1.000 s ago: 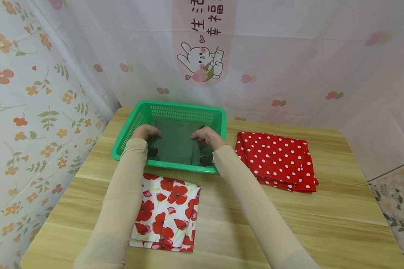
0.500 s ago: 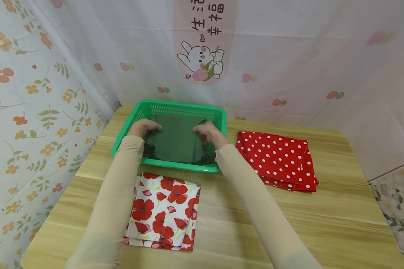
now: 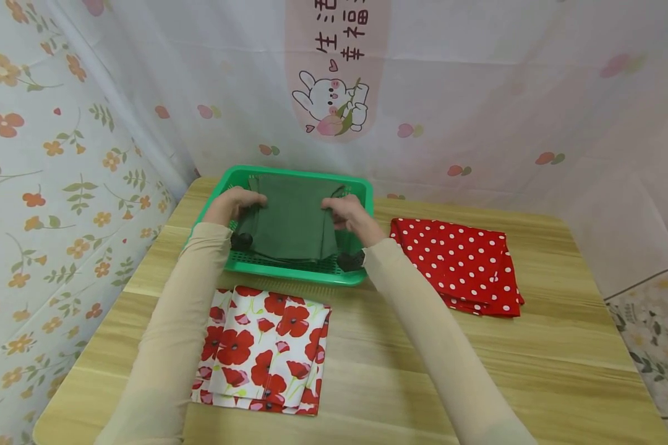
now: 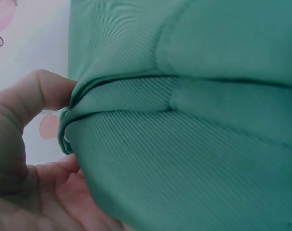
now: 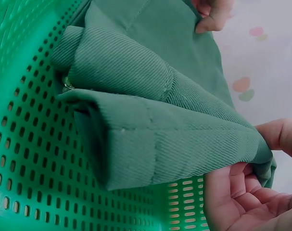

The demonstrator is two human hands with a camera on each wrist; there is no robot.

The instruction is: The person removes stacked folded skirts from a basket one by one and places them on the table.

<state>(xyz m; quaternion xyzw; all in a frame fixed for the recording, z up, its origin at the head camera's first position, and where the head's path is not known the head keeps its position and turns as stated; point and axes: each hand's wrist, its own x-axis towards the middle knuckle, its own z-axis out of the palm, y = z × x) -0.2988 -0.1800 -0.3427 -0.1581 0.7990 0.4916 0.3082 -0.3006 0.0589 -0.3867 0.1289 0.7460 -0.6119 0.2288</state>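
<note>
A folded dark green cloth (image 3: 295, 216) is held up between both hands, over the green basket (image 3: 297, 273). My left hand (image 3: 231, 205) pinches its left edge, thumb on top and fingers underneath; the left wrist view shows the thumb on the layered green cloth (image 4: 184, 144). On the opposite edge my right hand (image 3: 353, 214) grips in the same way. In the right wrist view the stitched folds of the cloth (image 5: 136, 139) hang above the basket's slotted floor, with the right hand (image 5: 261, 192) curled round one edge.
In front of the basket a folded white cloth with red poppies (image 3: 267, 358) lies on the wooden table (image 3: 395, 383). A folded red polka-dot cloth (image 3: 456, 259) lies to the right. A printed curtain (image 3: 467, 93) stands behind, and a floral one (image 3: 61, 185) at left.
Both hands have raised the green cloth from the basket's bottom towards its rim level. More of the basket's floor shows beneath it, and the left forearm has shifted left.
</note>
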